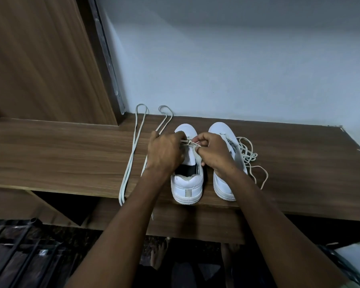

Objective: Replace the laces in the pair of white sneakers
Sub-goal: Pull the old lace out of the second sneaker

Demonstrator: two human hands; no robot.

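two white sneakers side by side on wooden shelf (71, 154), toes toward far wall (237, 59). left sneaker (187, 183): both hands over its eyelet area. left hand (165, 151) curled, pinching lace (184, 140). right hand (213, 151) curled, pinching same lace near tongue. right sneaker (222, 129): loose lace (249, 154) tangled just right of it. two folded laces (131, 154) laid straight left of left sneaker, near ends hanging over shelf edge.
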